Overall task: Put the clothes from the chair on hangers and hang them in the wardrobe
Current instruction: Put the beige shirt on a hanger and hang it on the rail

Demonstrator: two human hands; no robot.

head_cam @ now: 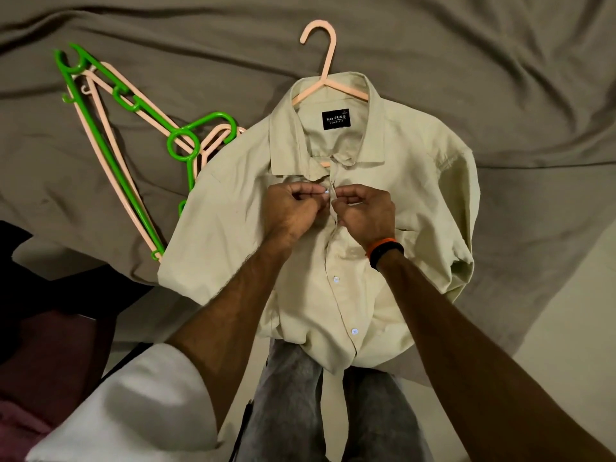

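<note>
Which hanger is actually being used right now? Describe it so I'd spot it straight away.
Start at the pale green shirt spread flat on the grey bedsheet, where both hands are doing up a button. The peach hanger in use sits inside that shirt's collar, its hook poking out above. The spare hangers, green and peach, lie in a bare heap to the left, with no clothing on them.

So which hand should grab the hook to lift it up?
Probably the right hand: the peach plastic hanger's hook lies slightly to its side, though both hands are pinching the pale green shirt.
</note>
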